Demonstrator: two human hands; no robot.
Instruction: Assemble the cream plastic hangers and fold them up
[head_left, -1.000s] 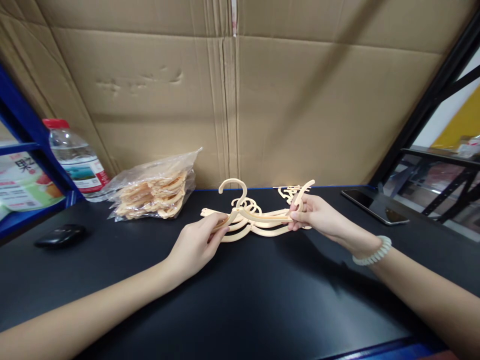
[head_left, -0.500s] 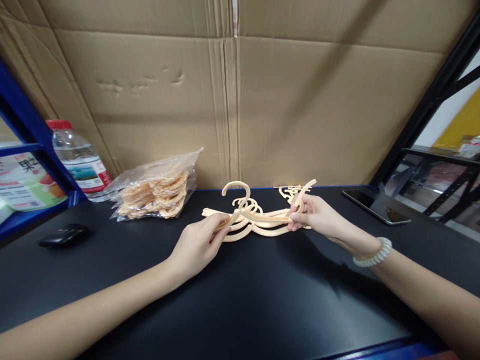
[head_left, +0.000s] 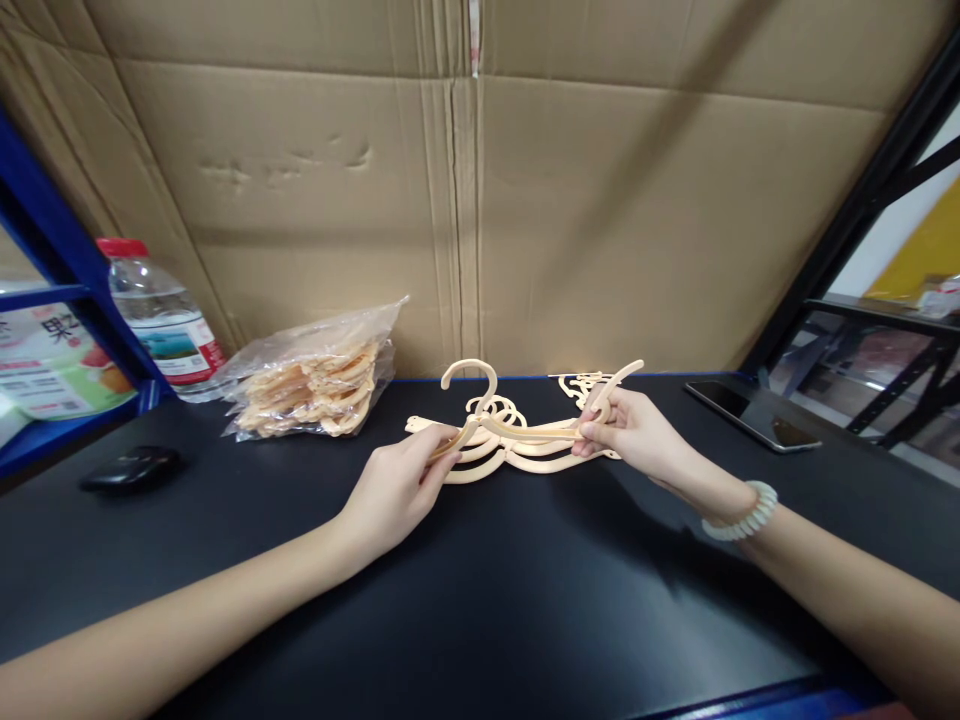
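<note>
A cream plastic clothes hanger [head_left: 529, 433] spans the space between my hands, its hook pointing up. Its left arm is pinched between the thumb and fingers of my left hand [head_left: 401, 485]. My right hand [head_left: 641, 435] grips the far end of its right arm. Out of that same hand a slim curved cream piece [head_left: 625, 375] slants up to the right; whether it joins the hanger is hidden by my fingers. Just behind and below, several similar hangers [head_left: 544, 465] lie overlapping on the black table [head_left: 480, 600].
A clear bag [head_left: 307, 385] of cream hanger parts lies at the back left, near a water bottle [head_left: 165, 320] and a black mouse [head_left: 131, 470]. Small cream pieces [head_left: 581, 388] lie behind my right hand. A phone [head_left: 754, 412] rests at the right. Cardboard [head_left: 600, 200] forms the back wall.
The curved piece in my right hand has tipped a little further right. My left hand keeps its grip on the hanger almost unmoved, and the view has shifted very slightly.
</note>
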